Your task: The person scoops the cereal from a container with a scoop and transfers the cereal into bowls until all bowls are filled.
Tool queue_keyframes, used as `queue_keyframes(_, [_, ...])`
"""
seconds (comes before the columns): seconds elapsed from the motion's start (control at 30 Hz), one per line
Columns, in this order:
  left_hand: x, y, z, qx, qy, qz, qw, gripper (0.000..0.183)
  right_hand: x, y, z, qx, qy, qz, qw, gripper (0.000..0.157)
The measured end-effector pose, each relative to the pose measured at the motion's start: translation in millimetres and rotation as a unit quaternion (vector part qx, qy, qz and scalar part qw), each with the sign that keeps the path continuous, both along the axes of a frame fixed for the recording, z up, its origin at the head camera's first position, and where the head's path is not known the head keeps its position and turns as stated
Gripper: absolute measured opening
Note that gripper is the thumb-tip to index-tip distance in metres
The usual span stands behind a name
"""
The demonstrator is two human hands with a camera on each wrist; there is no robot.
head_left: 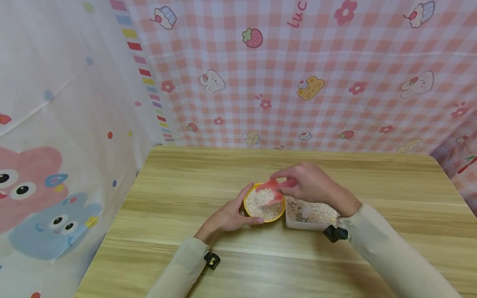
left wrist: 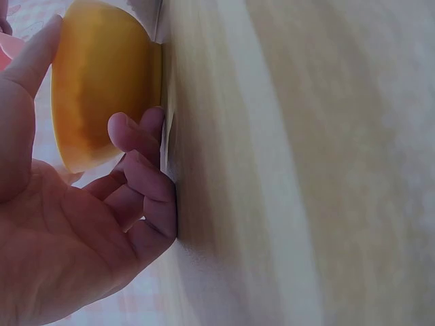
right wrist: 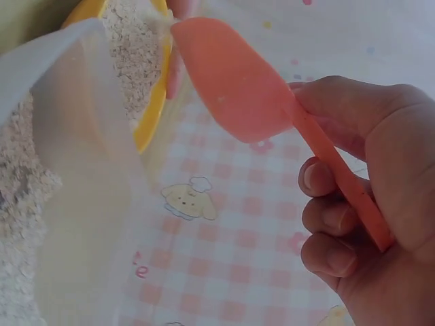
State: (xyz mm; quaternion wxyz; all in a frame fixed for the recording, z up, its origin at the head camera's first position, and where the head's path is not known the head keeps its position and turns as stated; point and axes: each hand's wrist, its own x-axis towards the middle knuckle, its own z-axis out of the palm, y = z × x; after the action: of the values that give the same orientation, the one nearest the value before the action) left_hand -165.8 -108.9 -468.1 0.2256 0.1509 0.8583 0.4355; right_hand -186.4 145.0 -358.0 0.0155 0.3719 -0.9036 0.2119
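Note:
A yellow bowl (head_left: 276,219) full of pale oat flakes (head_left: 257,205) stands on the table. My left hand (head_left: 229,216) holds it from the left, thumb along the near side and a finger at the far rim. The bowl's outer wall (left wrist: 102,81) shows in the left wrist view, the other fingers curled low beside its base. With my right hand (head_left: 311,184) I grip a pink-orange scoop (right wrist: 234,85) by its handle. The scoop is tilted over the bowl, with flakes at its lip.
Right of the bowl sits a translucent rectangular container (head_left: 307,226) with more flakes, partly under my right forearm. Wood-grain table (head_left: 179,186) extends around both. A pink checked cloth (head_left: 231,99) hangs behind the far edge, and a white printed cloth (head_left: 82,124) hangs at left.

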Motion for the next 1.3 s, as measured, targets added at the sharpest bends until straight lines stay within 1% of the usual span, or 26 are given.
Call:
queue_keyframes(0.13, [0.0,0,-0.5,0.003,-0.001,0.002,1.0,0.109,2.0,-2,3.8,0.016,0.035,0.009,0.999,0.031])
queue_keyframes(0.3, [1.2,0,-1.1,-0.002,0.001,0.006,1.0,0.108,3.5,-2,6.5,0.028,0.086,0.028,0.995,0.03])
queue_keyframes(0.37, [1.5,0,-1.0,-0.003,-0.001,0.008,1.0,0.108,4.2,-2,7.7,0.03,0.099,0.036,0.994,0.03])
queue_keyframes(0.47, [1.7,0,-1.1,-0.004,-0.004,0.007,1.0,0.108,5.1,1,9.4,0.03,0.108,0.043,0.993,0.03])
queue_keyframes(0.57, [1.6,0,-1.7,-0.006,-0.004,0.007,0.9999,0.108,5.8,6,10.8,0.029,0.105,0.041,0.993,0.031])
queue_keyframes(0.67, [1.9,0,-2.3,-0.007,-0.003,0.008,0.9999,0.108,6.6,13,10.7,0.026,0.091,0.031,0.995,0.032])
queue_keyframes(0.77, [2.2,0,-3.0,-0.005,-0.002,0.009,0.9999,0.109,7.9,21,10.1,0.018,0.068,0.013,0.997,0.032])
queue_keyframes(0.83, [2.4,0,-3.4,-0.005,0.0,0.01,0.9999,0.109,8.8,28,9.7,0.005,0.042,-0.003,0.999,0.032])
queue_keyframes(0.97, [2.5,0,-3.6,-0.005,0.003,0.01,0.9999,0.109,10.8,42,7.7,-0.015,0.01,-0.036,0.999,0.034])
queue_keyframes(1.17, [2.4,0,-2.6,-0.004,0.005,0.01,0.9999,0.108,13.8,63,1.3,-0.029,0.013,-0.059,0.998,0.033])
queue_keyframes(1.3, [2.2,0,-2.7,-0.003,0.003,0.009,1.0,0.109,16.0,75,-3.8,-0.027,0.019,-0.08,0.996,0.031])
